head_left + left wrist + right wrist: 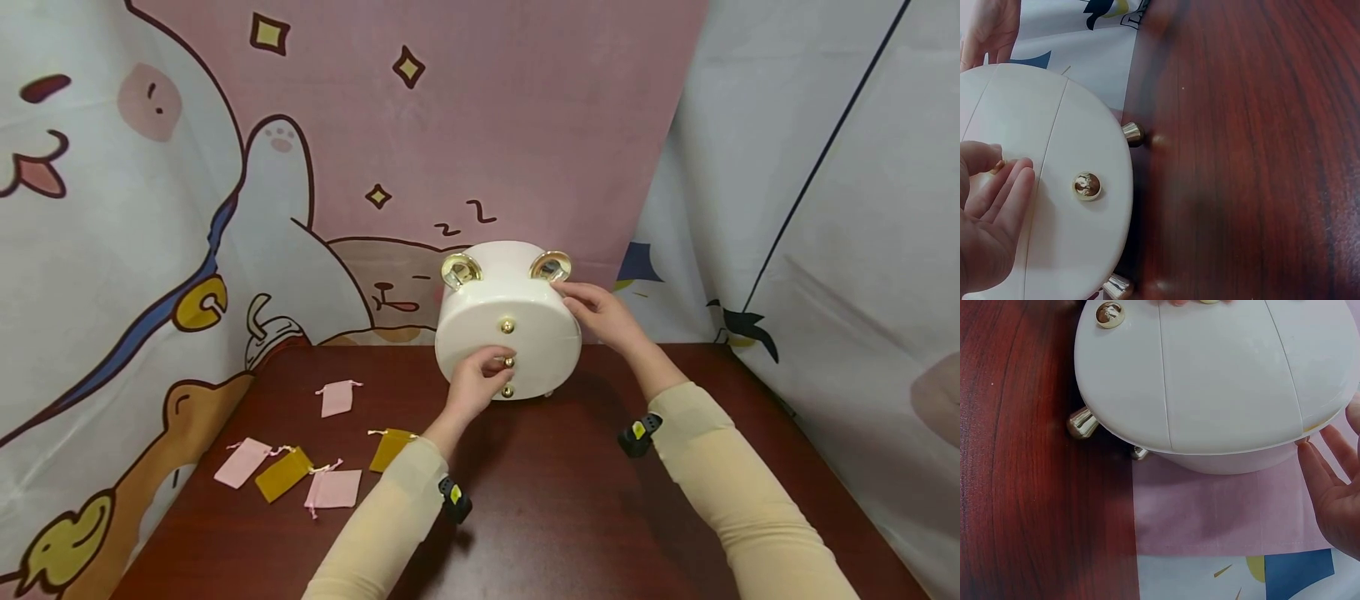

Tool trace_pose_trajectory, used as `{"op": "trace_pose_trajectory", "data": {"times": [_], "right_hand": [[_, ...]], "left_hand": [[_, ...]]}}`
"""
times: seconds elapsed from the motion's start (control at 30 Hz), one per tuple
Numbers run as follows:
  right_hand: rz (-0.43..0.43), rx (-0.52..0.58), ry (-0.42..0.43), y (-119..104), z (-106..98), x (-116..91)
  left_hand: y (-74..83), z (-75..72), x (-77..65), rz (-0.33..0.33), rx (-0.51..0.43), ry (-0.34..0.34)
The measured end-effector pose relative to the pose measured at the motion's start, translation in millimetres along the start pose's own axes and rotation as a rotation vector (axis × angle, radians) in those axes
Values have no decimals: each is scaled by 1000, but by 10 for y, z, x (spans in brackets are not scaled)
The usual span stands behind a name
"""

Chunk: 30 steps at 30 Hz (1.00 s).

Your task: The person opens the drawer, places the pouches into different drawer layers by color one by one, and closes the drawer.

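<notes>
A white oval jewelry box stands on short gold feet. Its front has drawer seams and a column of gold knobs, with two round gold ears on top. My left hand pinches the middle knob between thumb and fingers; the bottom knob sits free below it. At the box's upper right side, my right hand touches the edge with its fingertips, fingers fairly straight, steadying contact near the right ear. The drawer fronts look flush in the wrist views.
Several small drawstring pouches lie on the dark wood table at left: pink ones and mustard ones, one partly behind my left forearm. A printed cartoon cloth hangs close behind the box.
</notes>
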State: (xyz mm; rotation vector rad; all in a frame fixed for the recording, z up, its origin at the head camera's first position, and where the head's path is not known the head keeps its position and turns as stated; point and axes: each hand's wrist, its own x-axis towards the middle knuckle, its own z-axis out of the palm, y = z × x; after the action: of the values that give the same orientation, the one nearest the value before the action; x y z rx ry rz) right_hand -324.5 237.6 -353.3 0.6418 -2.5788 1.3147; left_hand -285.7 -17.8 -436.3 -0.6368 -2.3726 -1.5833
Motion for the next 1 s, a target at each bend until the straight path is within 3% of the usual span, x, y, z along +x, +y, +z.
{"op": "trace_pose_trajectory", "data": {"times": [0.33,0.73,1.0], "right_hand": [[2,23,-8,7,-7,-5],[7,-2,-6,0,-6,-4],[8,4,-6,15,-1,2]], "left_hand": [[20,-10,-30,-28,-37,-4],[115,-28,-186,-56,-83,-16],[183,-25,-342,-20,-104,-19]]}}
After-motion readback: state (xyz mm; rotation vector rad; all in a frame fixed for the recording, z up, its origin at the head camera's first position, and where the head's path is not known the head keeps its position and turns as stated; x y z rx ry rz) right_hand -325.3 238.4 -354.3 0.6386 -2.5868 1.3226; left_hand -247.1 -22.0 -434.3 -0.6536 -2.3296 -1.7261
